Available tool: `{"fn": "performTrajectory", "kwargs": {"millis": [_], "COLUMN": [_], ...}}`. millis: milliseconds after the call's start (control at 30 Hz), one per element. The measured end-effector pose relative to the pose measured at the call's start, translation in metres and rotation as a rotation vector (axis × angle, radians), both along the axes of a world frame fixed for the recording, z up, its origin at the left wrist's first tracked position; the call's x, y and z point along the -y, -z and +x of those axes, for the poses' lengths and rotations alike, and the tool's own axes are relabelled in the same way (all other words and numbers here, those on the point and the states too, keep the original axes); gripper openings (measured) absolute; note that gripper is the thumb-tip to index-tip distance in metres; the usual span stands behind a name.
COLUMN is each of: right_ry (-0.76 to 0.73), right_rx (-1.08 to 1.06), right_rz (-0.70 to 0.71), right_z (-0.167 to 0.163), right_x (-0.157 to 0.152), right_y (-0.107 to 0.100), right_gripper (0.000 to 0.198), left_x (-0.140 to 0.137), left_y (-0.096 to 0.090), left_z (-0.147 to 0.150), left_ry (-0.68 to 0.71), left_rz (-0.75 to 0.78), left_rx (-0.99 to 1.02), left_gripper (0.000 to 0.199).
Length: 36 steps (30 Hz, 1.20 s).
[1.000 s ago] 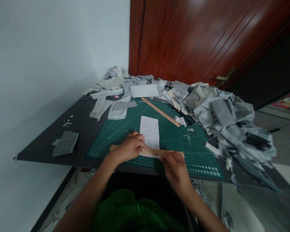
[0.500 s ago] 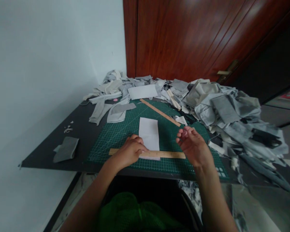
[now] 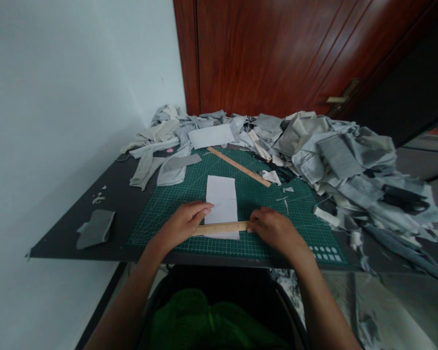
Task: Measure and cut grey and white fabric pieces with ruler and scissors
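Observation:
A white rectangular sheet [image 3: 222, 194], paper or cloth, lies flat on the green cutting mat [image 3: 178, 201]. A wooden ruler [image 3: 224, 227] crosses it near its lower end, with a short strip of the sheet showing below. My left hand [image 3: 188, 221] is over the ruler's left part, fingers drawn together, their tips at the sheet's left edge; its grip underneath is partly hidden. At the ruler's right end, beside the sheet, my right hand [image 3: 272, 228] is closed on the wood. A second wooden ruler [image 3: 239, 166] lies slantwise farther back on the mat.
Grey and white cloth pieces [image 3: 336, 155] are heaped along the back and right. Dark-handled scissors [image 3: 277, 168] appear to lie by the heap. A folded grey cloth [image 3: 97, 228] is at the left of the dark table [image 3: 58, 238]. Behind stand a wall and a wooden door [image 3: 263, 58].
My right hand has come down and left from above the mat onto the ruler's right end. My left hand has shifted slightly left, and the ruler's right end is slightly raised.

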State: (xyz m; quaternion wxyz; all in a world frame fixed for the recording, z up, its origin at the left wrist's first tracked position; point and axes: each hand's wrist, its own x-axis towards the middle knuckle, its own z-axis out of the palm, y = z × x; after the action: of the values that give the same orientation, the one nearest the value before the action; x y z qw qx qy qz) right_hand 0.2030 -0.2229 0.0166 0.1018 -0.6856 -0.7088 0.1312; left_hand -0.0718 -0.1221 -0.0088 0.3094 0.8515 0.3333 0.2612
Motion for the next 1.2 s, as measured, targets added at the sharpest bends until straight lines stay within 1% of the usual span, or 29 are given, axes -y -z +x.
{"fn": "performTrajectory", "kwargs": {"millis": [100,133,233,300,333,433,533,667,733,867,967,1033,1100,1167,1200], "right_ry": [0.092,0.116,0.178,0.235,0.270,0.382,0.453,0.420,0.390,0.360,0.389,0.432,0.464,0.435,0.392], "right_rx": [0.040,0.022,-0.029,0.010,0.049,0.186,0.249,0.185,0.153,0.126,0.120,0.125,0.133,0.141,0.146], "right_rz": [0.030,0.019,-0.024,-0.017,-0.004,0.040,0.119,0.290,0.341,0.365,0.398,0.429,0.458,0.464,0.449], "right_z": [0.019,0.027,0.055,0.073,0.081,0.097,0.101,0.092,0.086,0.086,0.096,0.101,0.099,0.091,0.086], "right_x": [-0.004,-0.005,-0.006,-0.005,-0.003,0.001,0.000,-0.011,-0.017,-0.026,-0.027,-0.027,-0.025,-0.023,-0.022], "right_y": [0.006,0.008,0.016,0.020,0.022,0.024,0.024,0.028,0.033,0.046,0.051,0.051,0.049,0.044,0.041], "right_gripper": [0.004,0.005,0.005,0.008,0.009,0.011,0.011,0.014,0.014,0.017,0.024,0.028,0.028,0.024,0.023], "left_x": [0.000,0.001,0.003,0.004,0.004,0.003,0.001,0.005,0.008,0.013,0.015,0.018,0.022,0.024,0.025], "left_y": [0.000,0.001,0.004,0.006,0.006,0.008,0.009,0.005,0.002,-0.001,-0.001,0.002,0.005,0.009,0.010], "left_z": [0.001,0.002,0.006,0.008,0.008,0.008,0.007,0.012,0.015,0.019,0.020,0.023,0.025,0.028,0.029], "left_ry": [-0.003,-0.005,-0.040,-0.042,-0.023,0.044,0.089,0.069,0.049,0.071,0.111,0.140,0.121,0.069,0.046], "left_rz": [0.063,0.113,0.329,0.429,0.448,0.437,0.396,0.379,0.393,0.382,0.370,0.376,0.414,0.474,0.501], "left_rx": [-0.018,-0.029,-0.069,-0.097,-0.109,-0.158,-0.214,-0.278,-0.292,-0.297,-0.305,-0.290,-0.252,-0.227,-0.226], "left_gripper": [0.031,0.031,0.032,0.037,0.039,0.034,0.029,0.029,0.032,0.035,0.033,0.035,0.040,0.046,0.047]}}
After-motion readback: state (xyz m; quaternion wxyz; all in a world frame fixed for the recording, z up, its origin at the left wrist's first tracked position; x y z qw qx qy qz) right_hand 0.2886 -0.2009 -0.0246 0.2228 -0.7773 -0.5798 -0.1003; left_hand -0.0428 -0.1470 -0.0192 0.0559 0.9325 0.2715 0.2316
